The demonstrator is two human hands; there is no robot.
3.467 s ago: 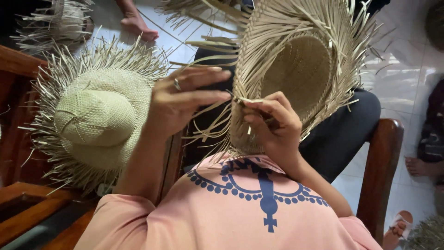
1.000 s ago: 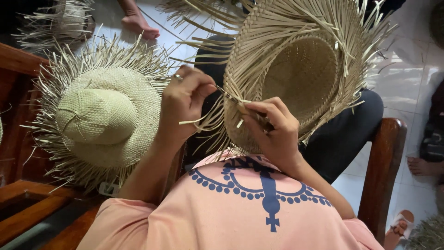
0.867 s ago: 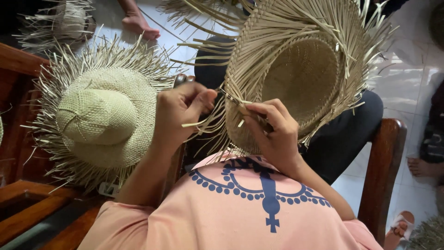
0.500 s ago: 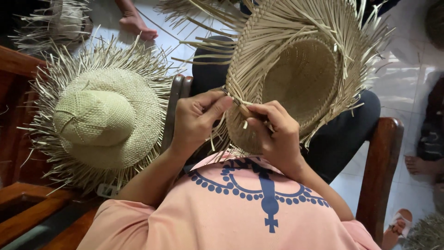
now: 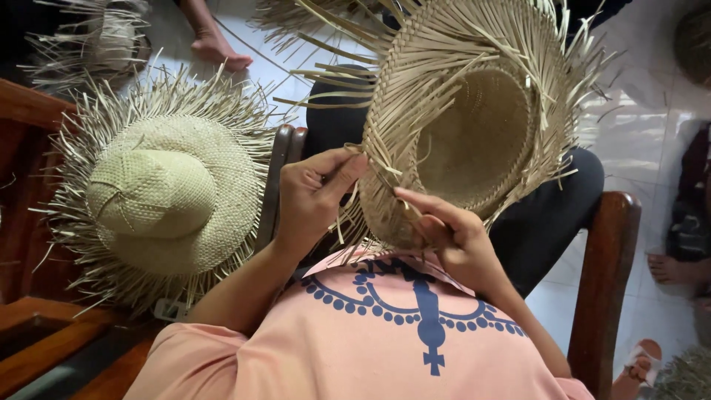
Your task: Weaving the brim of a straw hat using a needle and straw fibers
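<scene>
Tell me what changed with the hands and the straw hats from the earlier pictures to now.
The left hand, earlier lifted open and away from the brim, has come in to the unfinished hat and now pinches a loose straw strip at its edge. The right hand stays gripping the brim's lower edge. The paler hat on the left has not moved.

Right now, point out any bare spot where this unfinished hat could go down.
Free: white floor tiles right of the unfinished hat. Crowded: left hand and right hand work its brim; finished hat fills the wooden seat left.
</scene>
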